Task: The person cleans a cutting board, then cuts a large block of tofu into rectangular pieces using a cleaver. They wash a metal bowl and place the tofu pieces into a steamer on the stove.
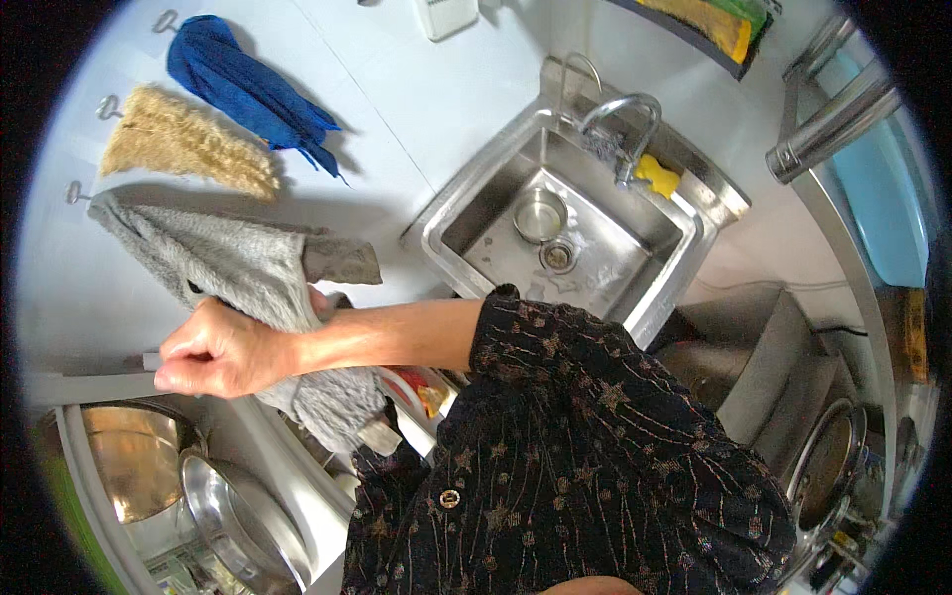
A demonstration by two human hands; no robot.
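A grey towel (223,238) hangs from a wall hook and runs down behind my right wrist. My right hand (223,357) is curled into a fist in front of it, with nothing seen between the fingers. The right forearm is bare below a rolled dark patterned sleeve and crosses to the left. A small patch of skin, apparently my left hand (320,299), shows at the towel's edge above the forearm; the rest is hidden by towel and arm. Lower towel folds (338,409) lie below the forearm, by the dark left sleeve.
Blue (245,93) and tan (186,141) cloths hang on hooks above the towel. At centre right stands a steel sink (476,260) with a curved faucet (647,119), a metal bowl (541,216) and a yellow sponge (657,177). Metal pots (134,454) sit on a shelf lower left.
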